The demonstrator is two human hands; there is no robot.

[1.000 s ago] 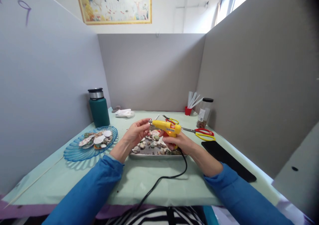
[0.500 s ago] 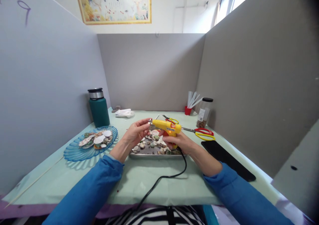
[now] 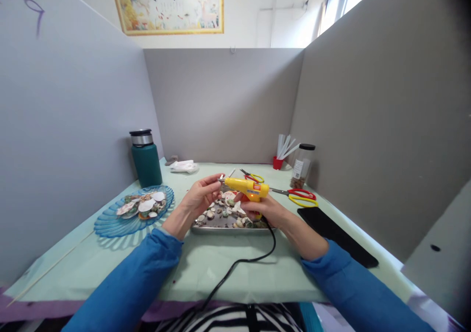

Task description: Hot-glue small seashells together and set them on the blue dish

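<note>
My right hand (image 3: 263, 207) is wrapped round a yellow hot glue gun (image 3: 245, 187), held level over the tray with its nozzle to the left. An orange light glows on its body, and a black cord runs down from the handle. At the nozzle tip, my left hand (image 3: 202, 194) pinches a small pale piece like a shell, mostly hidden by the fingers. Below both hands lies a metal tray (image 3: 228, 231) with many loose shells (image 3: 210, 215). To the left, a blue scalloped plate (image 3: 110, 224) carries a cluster of shells (image 3: 146, 205).
A green bottle (image 3: 146, 165) stands behind the plate. On the right are red-and-yellow scissors (image 3: 301, 198), a black slab (image 3: 336, 236), a clear jar (image 3: 300, 167) and a red cup (image 3: 277, 163) with glue sticks. Smaller scissors (image 3: 253, 177) lie behind the gun. Grey partitions (image 3: 224, 106) enclose the table.
Almost nothing has moved. The glue gun's nozzle and the left fingertips have shifted very slightly against each other.
</note>
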